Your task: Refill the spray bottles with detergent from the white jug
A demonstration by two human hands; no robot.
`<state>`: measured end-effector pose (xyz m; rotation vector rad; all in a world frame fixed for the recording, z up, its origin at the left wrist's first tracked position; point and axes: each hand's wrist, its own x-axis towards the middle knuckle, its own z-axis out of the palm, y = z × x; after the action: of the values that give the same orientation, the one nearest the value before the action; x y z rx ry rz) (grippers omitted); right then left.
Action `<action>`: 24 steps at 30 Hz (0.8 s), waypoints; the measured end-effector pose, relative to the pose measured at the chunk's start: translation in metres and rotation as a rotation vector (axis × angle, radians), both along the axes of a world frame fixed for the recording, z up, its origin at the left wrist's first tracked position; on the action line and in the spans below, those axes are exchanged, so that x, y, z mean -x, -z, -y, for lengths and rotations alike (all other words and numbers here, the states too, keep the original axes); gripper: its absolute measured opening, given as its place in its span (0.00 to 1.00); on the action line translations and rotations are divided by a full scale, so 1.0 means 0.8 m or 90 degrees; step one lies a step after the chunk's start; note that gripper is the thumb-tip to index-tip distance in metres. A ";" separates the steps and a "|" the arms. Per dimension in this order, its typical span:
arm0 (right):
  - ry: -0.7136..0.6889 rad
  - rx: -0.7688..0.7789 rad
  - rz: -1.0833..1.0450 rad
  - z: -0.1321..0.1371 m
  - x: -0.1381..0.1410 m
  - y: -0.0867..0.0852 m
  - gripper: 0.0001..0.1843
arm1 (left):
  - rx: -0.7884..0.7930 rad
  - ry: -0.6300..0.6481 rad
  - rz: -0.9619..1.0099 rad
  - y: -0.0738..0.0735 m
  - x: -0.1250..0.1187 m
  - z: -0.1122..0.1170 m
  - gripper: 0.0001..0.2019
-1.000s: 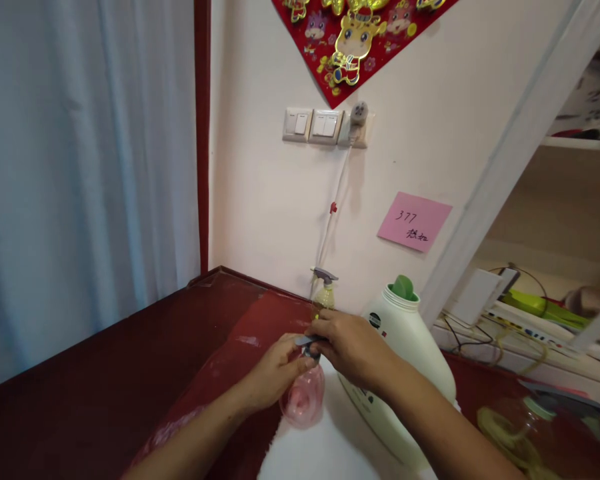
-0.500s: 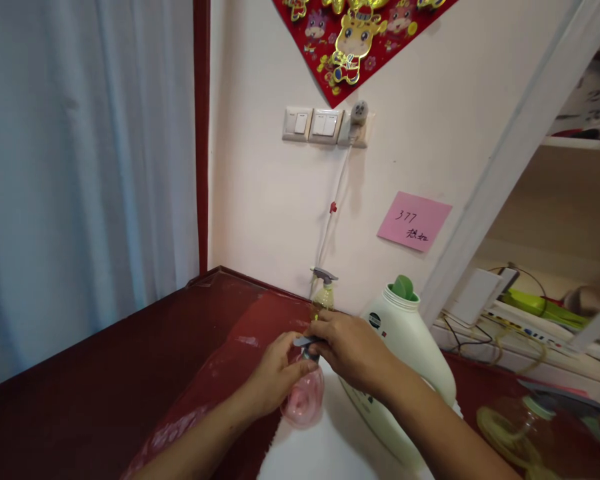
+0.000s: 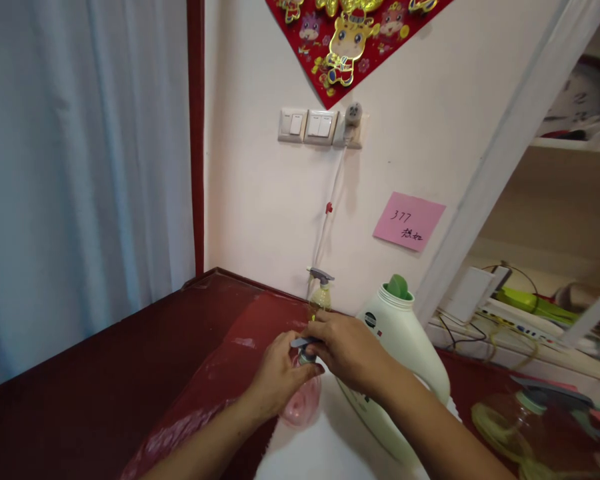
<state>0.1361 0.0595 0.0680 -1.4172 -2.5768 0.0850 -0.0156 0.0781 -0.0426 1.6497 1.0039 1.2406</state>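
A clear pink spray bottle stands on a white surface in front of me. Its neck is gripped by my left hand, thumb and fingers curled round it. My right hand pinches the grey spray head on top from above; the fingertips partly hide it. Just right of my hands is a big pale green detergent bottle with a green piece in its mouth. Behind my hands stands a yellowish spray bottle with a grey trigger head.
Another spray bottle lies on the dark red table at the right. A white router with cables rests on the shelf. The wall carries switches, a pink note and a plug with a cord. A curtain hangs left.
The view has shifted very slightly. My left thumb reaches a little further right across the bottle's neck. Both hands keep hold of the pink spray bottle, and its spray head stays in place.
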 end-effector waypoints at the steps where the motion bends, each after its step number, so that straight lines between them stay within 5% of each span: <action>1: 0.001 0.000 -0.002 0.000 0.000 0.000 0.09 | -0.004 0.013 0.000 0.001 0.002 -0.001 0.11; 8: 0.001 -0.004 0.000 0.000 0.001 -0.001 0.06 | 0.005 0.170 0.006 0.002 0.022 -0.009 0.10; 17: 0.007 0.000 0.000 0.002 0.000 -0.003 0.08 | -0.006 0.020 0.009 0.003 0.006 -0.002 0.15; 24: 0.015 -0.004 0.003 0.003 0.001 -0.002 0.05 | -0.015 0.102 0.011 0.013 0.020 -0.011 0.11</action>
<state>0.1357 0.0570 0.0696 -1.4460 -2.5609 0.0699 -0.0313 0.0871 -0.0533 1.6996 0.8324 1.1612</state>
